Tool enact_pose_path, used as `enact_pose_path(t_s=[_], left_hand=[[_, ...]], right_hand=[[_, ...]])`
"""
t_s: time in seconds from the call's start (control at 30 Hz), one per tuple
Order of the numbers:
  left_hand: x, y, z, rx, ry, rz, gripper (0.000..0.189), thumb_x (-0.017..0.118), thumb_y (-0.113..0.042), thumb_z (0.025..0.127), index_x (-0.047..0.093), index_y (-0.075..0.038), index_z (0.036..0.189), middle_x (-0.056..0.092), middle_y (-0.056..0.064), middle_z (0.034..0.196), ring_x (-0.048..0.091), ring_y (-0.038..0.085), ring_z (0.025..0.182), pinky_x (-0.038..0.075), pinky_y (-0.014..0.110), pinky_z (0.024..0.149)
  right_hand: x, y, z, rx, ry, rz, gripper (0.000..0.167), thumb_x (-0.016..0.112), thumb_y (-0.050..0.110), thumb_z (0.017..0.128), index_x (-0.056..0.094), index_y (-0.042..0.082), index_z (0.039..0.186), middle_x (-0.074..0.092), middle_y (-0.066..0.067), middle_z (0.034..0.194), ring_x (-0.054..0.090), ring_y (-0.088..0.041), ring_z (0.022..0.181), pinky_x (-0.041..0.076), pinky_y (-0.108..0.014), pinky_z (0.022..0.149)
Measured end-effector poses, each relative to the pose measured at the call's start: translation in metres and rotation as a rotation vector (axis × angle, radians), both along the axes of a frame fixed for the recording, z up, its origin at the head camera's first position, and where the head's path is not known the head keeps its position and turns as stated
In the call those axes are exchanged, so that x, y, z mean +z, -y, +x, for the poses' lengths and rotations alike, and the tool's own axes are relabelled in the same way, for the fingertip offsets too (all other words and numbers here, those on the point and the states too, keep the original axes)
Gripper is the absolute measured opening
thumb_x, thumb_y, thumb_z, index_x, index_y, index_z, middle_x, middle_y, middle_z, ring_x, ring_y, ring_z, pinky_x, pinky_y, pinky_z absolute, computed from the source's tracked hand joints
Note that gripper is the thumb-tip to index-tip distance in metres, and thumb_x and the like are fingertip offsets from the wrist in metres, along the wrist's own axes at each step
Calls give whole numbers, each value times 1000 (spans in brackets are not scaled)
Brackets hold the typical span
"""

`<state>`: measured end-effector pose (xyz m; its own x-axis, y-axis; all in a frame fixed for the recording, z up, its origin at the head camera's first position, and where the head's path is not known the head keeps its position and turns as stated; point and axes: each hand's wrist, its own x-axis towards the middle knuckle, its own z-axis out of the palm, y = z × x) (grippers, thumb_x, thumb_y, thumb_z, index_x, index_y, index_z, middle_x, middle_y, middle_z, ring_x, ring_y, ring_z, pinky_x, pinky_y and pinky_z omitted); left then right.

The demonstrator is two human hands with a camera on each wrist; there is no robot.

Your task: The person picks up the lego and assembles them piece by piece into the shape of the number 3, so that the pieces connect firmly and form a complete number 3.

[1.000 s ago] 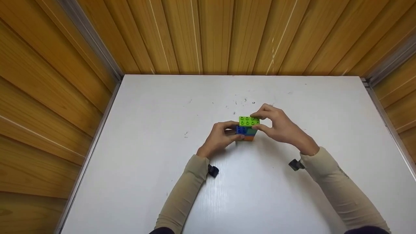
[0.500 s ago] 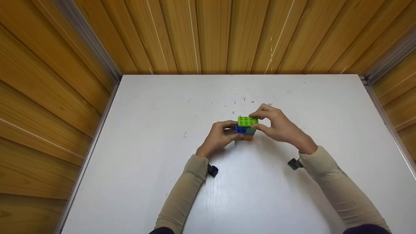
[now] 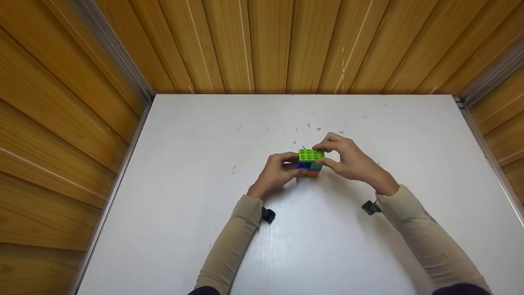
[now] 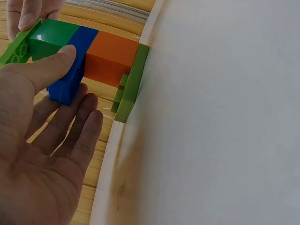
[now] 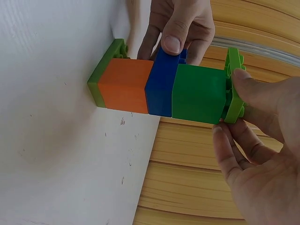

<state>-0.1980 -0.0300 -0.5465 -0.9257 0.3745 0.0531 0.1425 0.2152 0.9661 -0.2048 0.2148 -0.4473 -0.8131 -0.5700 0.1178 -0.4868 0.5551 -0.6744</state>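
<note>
A small tower of toy building blocks stands upright on the white table. From the bottom up come a flat olive-green brick, an orange block, a flat blue brick and a dark green block. My left hand pinches the blue brick between thumb and fingers. With thumb and fingertips, my right hand holds a flat lime-green brick over the tower's top. Some of the dark green block's studs show between it and the lime brick in the right wrist view.
Dark scuff marks dot the tabletop behind the tower. Wood-patterned panels rise beyond the far edge, and more stand at both sides. Black wrist cameras hang from both cuffs.
My right hand and the lime brick have shifted slightly left and nearer to me in the head view, covering more of the blue brick. The left hand keeps its hold.
</note>
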Motion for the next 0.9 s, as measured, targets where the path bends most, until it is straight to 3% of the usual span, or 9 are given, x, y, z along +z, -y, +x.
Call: enact_pose_path(t_s=[0.27,0.53,0.8,0.9], left_hand=[[-1,0,1,-32,2,52,41,84,-12,94,73,-9,134,74,6,126,73,14,118,59,23,100],[0,0,1,-27,15,59,42,85,-12,93,74,-10,133,73,8,127,74,16,118,60,24,99],[0,0,0,-13,29,57,42,86,-14,92,75,-13,133,74,6,126,75,16,117,60,25,99],[0,-1,0,-12,30,58,42,86,-13,92,75,-12,132,74,6,127,74,16,118,60,25,100]], right_hand=[[-5,-3,-1,3,-5,-13,35,82,9,95,76,4,128,67,-5,110,65,-22,105,51,-31,91],[-9,-3,-1,-13,3,-28,34,82,10,95,76,6,128,66,-5,109,66,-24,109,55,-42,98],[-13,-4,1,-52,10,-25,35,82,12,95,76,8,130,65,-3,109,66,-23,110,52,-30,94],[-15,-4,1,-61,9,-32,36,82,13,95,76,8,130,65,-2,109,65,-24,109,53,-31,94]])
